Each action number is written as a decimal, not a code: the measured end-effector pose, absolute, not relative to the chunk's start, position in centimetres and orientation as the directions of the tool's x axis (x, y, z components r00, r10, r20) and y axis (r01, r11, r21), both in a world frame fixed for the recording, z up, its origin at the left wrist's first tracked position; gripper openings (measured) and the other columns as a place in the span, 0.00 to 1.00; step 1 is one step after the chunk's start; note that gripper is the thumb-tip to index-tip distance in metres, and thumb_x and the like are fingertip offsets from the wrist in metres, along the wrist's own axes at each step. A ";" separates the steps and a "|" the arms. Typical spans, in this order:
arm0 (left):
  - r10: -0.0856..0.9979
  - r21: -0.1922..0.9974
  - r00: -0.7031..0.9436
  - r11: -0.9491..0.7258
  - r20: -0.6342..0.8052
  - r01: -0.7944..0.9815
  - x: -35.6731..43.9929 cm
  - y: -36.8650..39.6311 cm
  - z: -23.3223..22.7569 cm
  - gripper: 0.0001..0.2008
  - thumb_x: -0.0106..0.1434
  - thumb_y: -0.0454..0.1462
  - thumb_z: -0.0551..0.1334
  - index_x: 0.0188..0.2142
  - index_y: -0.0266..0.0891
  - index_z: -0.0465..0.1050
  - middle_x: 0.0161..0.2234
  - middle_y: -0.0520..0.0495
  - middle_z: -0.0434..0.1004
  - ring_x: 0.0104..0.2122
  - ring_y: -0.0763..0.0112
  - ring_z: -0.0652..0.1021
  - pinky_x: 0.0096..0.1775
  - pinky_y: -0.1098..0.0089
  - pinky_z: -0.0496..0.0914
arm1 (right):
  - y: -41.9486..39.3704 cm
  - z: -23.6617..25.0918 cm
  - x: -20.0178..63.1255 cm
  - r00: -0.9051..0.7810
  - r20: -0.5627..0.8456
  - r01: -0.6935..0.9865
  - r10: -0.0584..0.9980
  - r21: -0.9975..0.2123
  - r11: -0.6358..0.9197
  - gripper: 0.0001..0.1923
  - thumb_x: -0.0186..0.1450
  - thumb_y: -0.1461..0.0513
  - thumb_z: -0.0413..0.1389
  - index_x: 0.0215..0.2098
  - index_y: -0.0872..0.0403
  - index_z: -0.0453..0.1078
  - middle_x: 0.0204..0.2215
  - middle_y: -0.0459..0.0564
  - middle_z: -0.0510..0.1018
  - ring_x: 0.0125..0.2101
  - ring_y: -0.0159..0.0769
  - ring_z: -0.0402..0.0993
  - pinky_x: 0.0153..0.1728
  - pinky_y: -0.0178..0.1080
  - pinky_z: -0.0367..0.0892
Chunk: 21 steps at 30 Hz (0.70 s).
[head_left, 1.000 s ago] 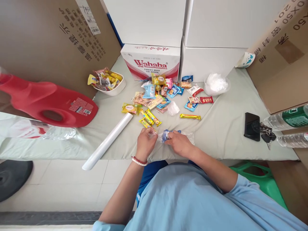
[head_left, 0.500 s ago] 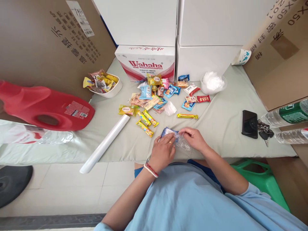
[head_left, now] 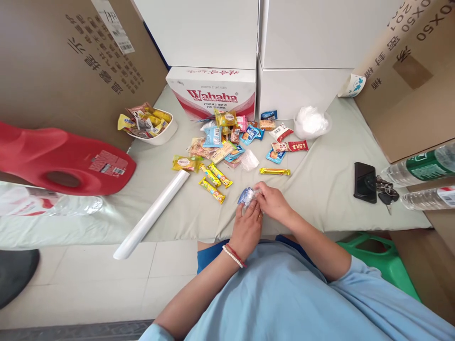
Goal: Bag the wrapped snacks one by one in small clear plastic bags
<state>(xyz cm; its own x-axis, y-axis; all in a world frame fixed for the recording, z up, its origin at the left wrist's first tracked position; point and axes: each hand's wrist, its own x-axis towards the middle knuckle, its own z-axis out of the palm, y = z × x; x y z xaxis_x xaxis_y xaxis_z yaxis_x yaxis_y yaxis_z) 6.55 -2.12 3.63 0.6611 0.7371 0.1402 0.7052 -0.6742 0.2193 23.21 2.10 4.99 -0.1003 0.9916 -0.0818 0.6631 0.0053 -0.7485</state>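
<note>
Both my hands meet at the near edge of a grey-green covered table [head_left: 330, 189]. My left hand [head_left: 249, 227] and my right hand [head_left: 272, 203] together grip a small blue snack packet wrapped in clear plastic film [head_left: 247, 195]. A roll of clear film [head_left: 152, 213] lies diagonally to the left, its end over the table edge. Beyond my hands several yellow snack bars [head_left: 215, 182] and a pile of mixed snack packets [head_left: 231, 137] lie spread out. One yellow bar [head_left: 274, 171] lies alone just past my right hand.
A white bowl of snacks [head_left: 152, 125] stands at the back left, a red jug [head_left: 60, 158] lies on its side at left. A Wahaha box [head_left: 211, 92], white boxes and cardboard line the back. A phone [head_left: 365, 182], keys [head_left: 386, 194] and water bottles [head_left: 423, 168] sit at right.
My left hand moved right from the yellow bars onto the wrapped packet. Both hands have bunched the film tighter around the blue packet. The view shifted slightly.
</note>
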 end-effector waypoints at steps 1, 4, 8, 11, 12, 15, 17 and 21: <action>0.738 0.261 0.652 -0.673 0.173 0.693 6.1 -2.1 3.8 0.18 0.69 0.31 0.56 0.56 0.36 0.74 0.61 0.37 0.75 0.65 0.55 0.69 0.65 0.45 0.59 | 2.8 4.6 22.5 -0.135 -0.062 0.659 0.989 -0.751 0.043 0.12 0.70 0.67 0.50 0.47 0.50 0.72 0.37 0.47 0.81 0.37 0.37 0.77 0.42 0.36 0.68; 0.766 0.445 0.542 -0.642 0.345 0.624 3.7 -2.0 4.4 0.14 0.69 0.32 0.56 0.50 0.41 0.76 0.57 0.41 0.78 0.65 0.56 0.69 0.65 0.46 0.61 | 4.0 3.1 21.3 -0.208 -0.014 0.641 0.978 -0.758 0.125 0.14 0.70 0.70 0.48 0.45 0.51 0.74 0.41 0.49 0.81 0.41 0.36 0.77 0.47 0.36 0.67; 0.949 0.692 0.070 -0.273 0.306 0.668 1.5 -0.9 3.9 0.13 0.71 0.40 0.58 0.52 0.39 0.74 0.50 0.38 0.79 0.52 0.58 0.78 0.53 0.53 0.73 | 3.7 1.8 21.5 -0.174 0.048 0.601 0.984 -0.786 0.144 0.15 0.70 0.68 0.47 0.45 0.53 0.75 0.38 0.51 0.80 0.39 0.37 0.75 0.45 0.38 0.68; 0.997 0.735 -0.020 -0.040 0.073 0.677 2.3 0.6 2.6 0.21 0.68 0.48 0.62 0.52 0.35 0.73 0.42 0.40 0.79 0.36 0.62 0.78 0.42 0.58 0.75 | 3.1 1.7 21.8 -0.142 0.064 0.548 0.988 -0.826 0.132 0.15 0.70 0.66 0.48 0.45 0.52 0.76 0.40 0.51 0.81 0.39 0.37 0.76 0.46 0.39 0.70; 0.999 0.742 0.006 -0.039 0.047 0.669 2.9 1.1 2.2 0.21 0.67 0.48 0.62 0.51 0.35 0.73 0.40 0.41 0.78 0.34 0.63 0.77 0.41 0.58 0.75 | 2.8 1.7 21.9 -0.127 0.046 0.514 0.991 -0.851 0.106 0.15 0.70 0.65 0.48 0.46 0.52 0.76 0.39 0.51 0.81 0.38 0.37 0.76 0.45 0.40 0.71; 0.982 0.732 0.052 -0.171 0.182 0.660 4.8 1.5 2.0 0.18 0.66 0.43 0.62 0.51 0.35 0.73 0.41 0.40 0.76 0.39 0.61 0.77 0.44 0.59 0.74 | 1.7 2.3 22.6 -0.078 -0.111 0.287 0.991 -0.954 -0.084 0.15 0.71 0.59 0.50 0.49 0.51 0.76 0.34 0.47 0.80 0.29 0.34 0.75 0.38 0.39 0.75; 0.939 0.654 0.115 -0.311 0.325 0.690 5.9 0.9 2.2 0.13 0.68 0.40 0.61 0.49 0.36 0.73 0.43 0.39 0.77 0.43 0.58 0.76 0.47 0.58 0.72 | 0.7 2.9 23.2 -0.089 -0.234 0.062 0.968 -0.971 -0.230 0.18 0.72 0.52 0.51 0.52 0.50 0.74 0.34 0.47 0.80 0.31 0.35 0.77 0.37 0.40 0.77; 0.765 0.430 0.501 -0.643 0.406 0.633 7.9 -1.1 2.1 0.12 0.71 0.32 0.55 0.46 0.41 0.76 0.40 0.42 0.81 0.44 0.61 0.77 0.52 0.56 0.68 | -1.2 3.5 24.4 -0.126 -0.282 -0.096 0.951 -0.951 -0.294 0.22 0.70 0.45 0.55 0.52 0.51 0.72 0.45 0.51 0.80 0.45 0.39 0.79 0.47 0.42 0.76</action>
<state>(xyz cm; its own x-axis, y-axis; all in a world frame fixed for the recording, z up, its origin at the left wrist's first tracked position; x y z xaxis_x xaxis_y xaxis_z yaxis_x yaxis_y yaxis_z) 7.91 -1.08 2.14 0.5007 0.7647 0.4056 0.6335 -0.6430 0.4303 24.36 -1.16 3.48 -0.1263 0.9511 -0.2818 -0.0960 -0.2944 -0.9508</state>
